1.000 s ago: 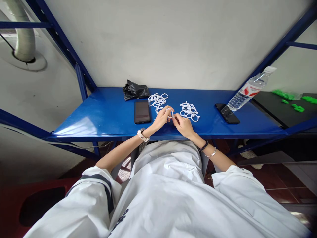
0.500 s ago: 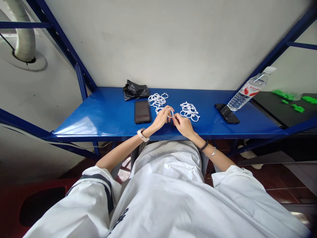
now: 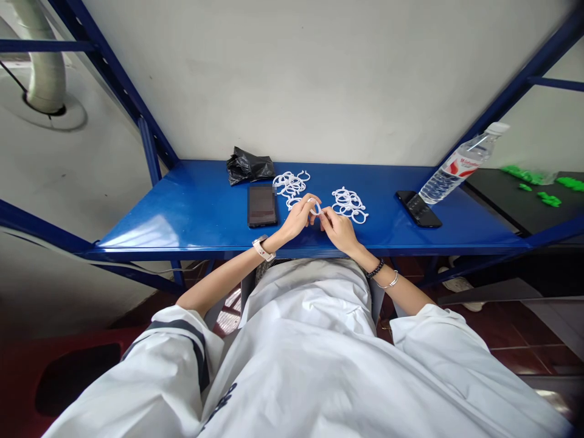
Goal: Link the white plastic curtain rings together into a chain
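Observation:
My left hand [image 3: 298, 216] and my right hand [image 3: 336, 229] meet over the blue shelf [image 3: 191, 210], both pinching one white plastic ring [image 3: 314, 207] between their fingertips. A pile of white rings [image 3: 290, 183] lies just behind my left hand. A second pile of white rings [image 3: 349, 204] lies just right of the held ring, close to my right hand. My left wrist carries a watch, my right wrist two bracelets.
A dark phone [image 3: 261, 205] lies face up left of my hands, with a crumpled black bag [image 3: 249, 165] behind it. Another phone [image 3: 418, 208] and a tilted water bottle [image 3: 460, 162] are at the right. Green pieces [image 3: 542, 181] lie on a neighbouring black surface.
My right hand's fingers have shifted slightly up along the ring. Everything else stays where it was.

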Motion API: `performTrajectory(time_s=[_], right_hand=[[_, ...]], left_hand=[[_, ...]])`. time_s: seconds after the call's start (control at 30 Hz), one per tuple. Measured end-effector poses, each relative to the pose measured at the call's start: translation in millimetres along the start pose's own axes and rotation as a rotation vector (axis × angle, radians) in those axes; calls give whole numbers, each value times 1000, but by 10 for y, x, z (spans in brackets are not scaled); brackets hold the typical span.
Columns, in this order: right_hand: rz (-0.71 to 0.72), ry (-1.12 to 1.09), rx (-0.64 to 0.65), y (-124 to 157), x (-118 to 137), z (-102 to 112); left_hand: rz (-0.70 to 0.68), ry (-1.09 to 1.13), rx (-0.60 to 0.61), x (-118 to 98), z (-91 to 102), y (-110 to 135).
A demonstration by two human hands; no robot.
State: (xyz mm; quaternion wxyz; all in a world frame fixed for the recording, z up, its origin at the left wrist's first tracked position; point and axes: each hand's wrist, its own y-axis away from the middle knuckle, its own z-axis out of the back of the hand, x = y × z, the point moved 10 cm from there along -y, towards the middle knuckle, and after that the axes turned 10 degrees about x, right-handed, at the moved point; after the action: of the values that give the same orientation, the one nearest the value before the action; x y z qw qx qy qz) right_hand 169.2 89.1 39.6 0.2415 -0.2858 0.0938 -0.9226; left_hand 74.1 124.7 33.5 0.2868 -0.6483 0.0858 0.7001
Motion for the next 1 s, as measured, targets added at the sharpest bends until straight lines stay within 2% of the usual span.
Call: performTrajectory(time_s=[0.5,1.0], right_hand=[[6,-104,-17,7,-32,21],[52,-123,-35,25,25,44]], left_hand=[[-33,-31,61,-48,-61,4],[-29,49,87,-28,-74,-7]])
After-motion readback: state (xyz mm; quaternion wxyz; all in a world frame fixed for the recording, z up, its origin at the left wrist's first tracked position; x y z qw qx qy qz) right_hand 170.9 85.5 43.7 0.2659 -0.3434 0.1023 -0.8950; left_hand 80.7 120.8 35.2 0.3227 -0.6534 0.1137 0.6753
